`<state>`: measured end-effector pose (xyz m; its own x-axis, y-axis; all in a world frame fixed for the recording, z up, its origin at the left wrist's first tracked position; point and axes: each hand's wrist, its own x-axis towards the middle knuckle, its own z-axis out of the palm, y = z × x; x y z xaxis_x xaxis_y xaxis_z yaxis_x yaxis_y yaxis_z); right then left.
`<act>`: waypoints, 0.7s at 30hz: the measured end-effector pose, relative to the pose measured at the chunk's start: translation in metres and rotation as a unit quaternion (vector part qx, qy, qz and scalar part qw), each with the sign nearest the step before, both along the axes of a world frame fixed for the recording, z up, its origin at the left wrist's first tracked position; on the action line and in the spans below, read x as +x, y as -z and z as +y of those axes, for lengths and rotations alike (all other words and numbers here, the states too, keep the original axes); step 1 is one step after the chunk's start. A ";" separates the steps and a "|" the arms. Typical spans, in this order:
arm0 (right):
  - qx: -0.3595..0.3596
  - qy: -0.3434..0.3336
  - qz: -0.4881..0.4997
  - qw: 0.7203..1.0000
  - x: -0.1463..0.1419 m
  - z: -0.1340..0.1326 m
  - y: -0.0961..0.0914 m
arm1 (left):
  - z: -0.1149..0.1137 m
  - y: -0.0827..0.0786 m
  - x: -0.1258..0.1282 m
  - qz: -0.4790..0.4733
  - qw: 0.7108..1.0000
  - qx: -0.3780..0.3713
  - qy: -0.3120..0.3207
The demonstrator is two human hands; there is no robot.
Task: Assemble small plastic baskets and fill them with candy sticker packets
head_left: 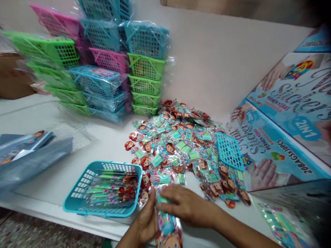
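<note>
At the table's front edge my left hand (145,220) grips a stack of small clear candy packets (167,225) with printed doll figures. My right hand (188,207) is closed over the top and right side of the same stack. Just left of my hands stands a blue plastic basket (77,193), its bottom lined with similar packets (113,187) lying in rows. Beyond my hands spreads a large loose heap of packets (178,137), with green sticks and doll heads showing. My left fingertips are partly hidden behind the stack.
Stacked wrapped baskets in blue (147,39), green (146,67) and pink (110,60) line the back left. A blue lattice lid (230,151) leans at the heap's right, beside printed cartons (281,144). Clear plastic bags (38,165) lie at left.
</note>
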<state>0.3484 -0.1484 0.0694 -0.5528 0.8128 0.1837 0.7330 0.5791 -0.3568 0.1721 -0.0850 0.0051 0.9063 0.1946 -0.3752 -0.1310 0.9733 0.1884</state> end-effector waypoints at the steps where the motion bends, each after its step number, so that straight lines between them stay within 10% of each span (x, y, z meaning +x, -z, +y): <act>1: -0.038 -0.011 0.028 0.999 -0.010 -0.008 0.001 | -0.001 0.001 -0.002 -0.003 1.000 0.013 0.001; 6: -0.054 0.095 0.126 0.986 -0.003 0.009 -0.002 | -0.008 0.001 -0.009 -0.001 0.998 0.058 0.023; 14: -0.024 0.148 -0.217 0.964 0.039 0.126 0.008 | -0.013 -0.007 -0.012 0.043 0.997 0.060 0.016; 21: 0.028 0.279 -0.131 0.951 0.033 0.080 -0.010 | -0.014 -0.001 -0.018 0.056 0.995 0.057 -0.051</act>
<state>0.3811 -0.0681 0.0791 -0.0709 0.9859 0.1513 0.9912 0.0866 -0.1001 0.1544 -0.0986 0.0064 0.8327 0.3311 -0.4438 -0.2008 0.9275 0.3154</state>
